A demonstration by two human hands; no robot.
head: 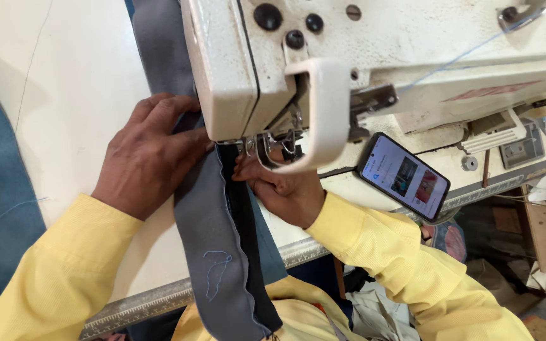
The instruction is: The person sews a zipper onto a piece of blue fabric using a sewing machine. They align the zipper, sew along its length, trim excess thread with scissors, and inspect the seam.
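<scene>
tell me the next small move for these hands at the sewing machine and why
Probably both hands ease the grey strip a little further under the presser foot. The left hand lies flat on the strip just left of the foot, the right hand pinches its dark edge right before the foot, and a long unsewn length hangs off the table edge toward the person.

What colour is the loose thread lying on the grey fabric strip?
Light blue thread, clearest in the head view.
</scene>
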